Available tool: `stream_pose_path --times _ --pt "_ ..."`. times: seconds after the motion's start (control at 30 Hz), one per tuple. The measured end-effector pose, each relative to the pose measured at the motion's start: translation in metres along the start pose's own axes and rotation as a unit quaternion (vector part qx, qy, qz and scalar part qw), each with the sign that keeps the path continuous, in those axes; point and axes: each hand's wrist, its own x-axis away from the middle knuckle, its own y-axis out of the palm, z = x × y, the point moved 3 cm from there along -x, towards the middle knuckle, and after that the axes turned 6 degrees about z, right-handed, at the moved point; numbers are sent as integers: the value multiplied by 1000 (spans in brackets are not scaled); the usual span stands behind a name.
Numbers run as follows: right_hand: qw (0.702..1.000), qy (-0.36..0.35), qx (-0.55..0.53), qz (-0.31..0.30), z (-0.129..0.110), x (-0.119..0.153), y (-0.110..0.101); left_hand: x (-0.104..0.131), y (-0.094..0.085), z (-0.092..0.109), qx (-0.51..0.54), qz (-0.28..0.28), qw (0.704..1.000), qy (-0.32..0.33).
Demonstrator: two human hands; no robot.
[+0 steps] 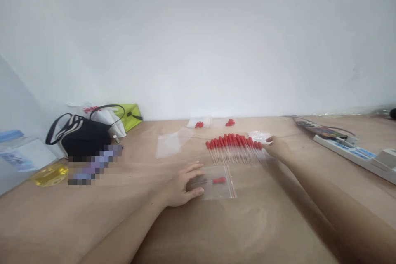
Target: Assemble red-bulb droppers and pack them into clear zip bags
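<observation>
A: In the head view, what is the left hand (185,183) doing?
B: It lies over the left part of a clear zip bag (213,192), fingers spread and loose, clenching nothing. The bag is flat on the table (216,231), its red-lined edge toward the right.
A: Anything in it?
B: One red-topped dropper (219,180), its bulb near that edge.
A: And the right hand (278,148)?
B: Its fingertips are at the right end of the row of droppers (230,140), just beyond the bag. I can't tell if they grip the last one.
A: How does the row lie?
B: Side by side, red bulbs toward the wall (216,49).
A: What's around it?
B: Spare bags (170,144) to its left, two small red heaps (199,124) behind, a power strip (340,147) well to the right.
</observation>
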Motion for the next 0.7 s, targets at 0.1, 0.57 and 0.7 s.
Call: stream_pose_path --times 0.1,0.57,0.7 --pt "999 20 4 -29 3 -19 8 4 0 -2 15 -12 1000 -6" --pt "936 52 -329 -109 7 6 -5 -6 19 12 -7 -5 1000 30" --pt "847 65 -519 -92 11 41 5 -14 26 16 -15 -4 999 45"
